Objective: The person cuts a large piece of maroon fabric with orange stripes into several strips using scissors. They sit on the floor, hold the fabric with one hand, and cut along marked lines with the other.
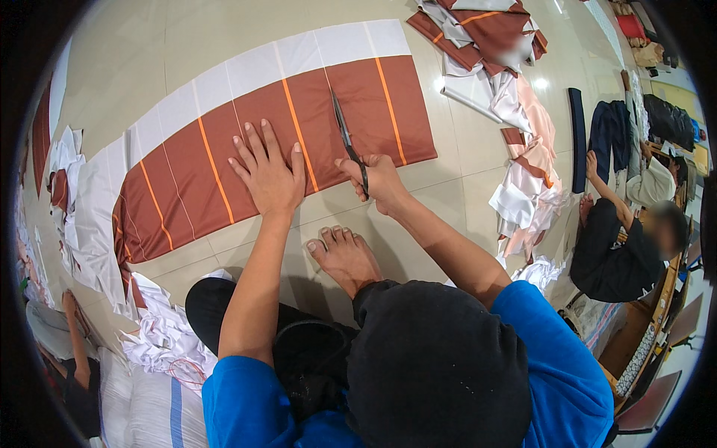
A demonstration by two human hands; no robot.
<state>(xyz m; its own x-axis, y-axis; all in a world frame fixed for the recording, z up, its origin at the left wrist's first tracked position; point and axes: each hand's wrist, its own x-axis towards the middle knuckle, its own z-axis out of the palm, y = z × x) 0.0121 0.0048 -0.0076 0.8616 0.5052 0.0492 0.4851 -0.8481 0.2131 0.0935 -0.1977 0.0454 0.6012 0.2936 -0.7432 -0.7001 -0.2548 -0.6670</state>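
Observation:
Spread over the tiled floor is a long piece of brown fabric (254,101) with orange stripes, thin white lines and a white band along its far edge. My left hand (269,175) lies flat on it with fingers spread, holding nothing. In my right hand (377,183) are black-handled scissors (343,131), my fingers wrapped round the handles. Their blades point away from me, along a thin white line between two orange stripes. Whether the blades are apart is hard to make out. My bare foot (342,257) rests on the floor just short of the fabric's near edge.
Brown and white fabric scraps (493,37) lie heaped at the far right, with white and peach cuttings (526,179) below. More white scraps (164,328) and stuffed white sacks (153,403) are at the near left. People sit at both sides; one (624,243) is at right.

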